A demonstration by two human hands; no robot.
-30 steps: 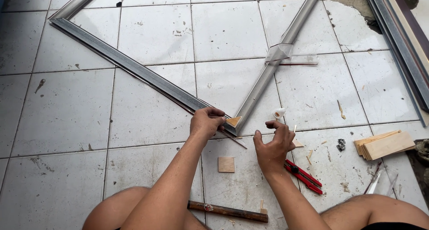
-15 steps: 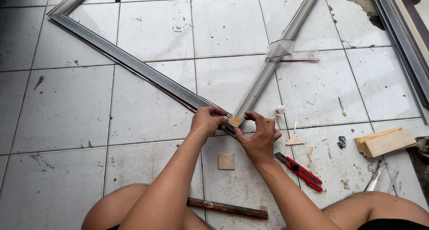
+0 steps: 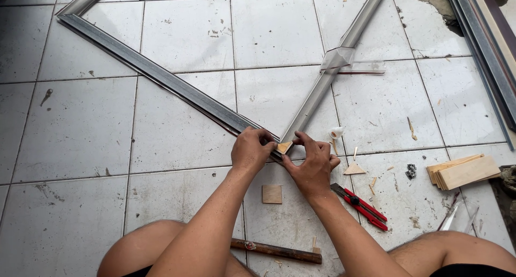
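Both hands [image 3: 285,156] pinch a wooden wedge [image 3: 284,147], tip pointing down-left.

A small triangular piece of pale plywood [image 3: 284,147] sits wedged in the inner angle of the corner where two long grey aluminium frame bars meet on the white floor tiles. Its light brown face is turned up and it lies flat, with its point aimed into the corner joint. The left-running grey aluminium bar [image 3: 161,77] stretches from that corner up and away to the far left, lying flat, with a darker strip along its near edge. The right-running silver aluminium bar [image 3: 328,78] rises from the same corner toward the far right, lying flat, with a crumpled clear plastic wrap around its middle.
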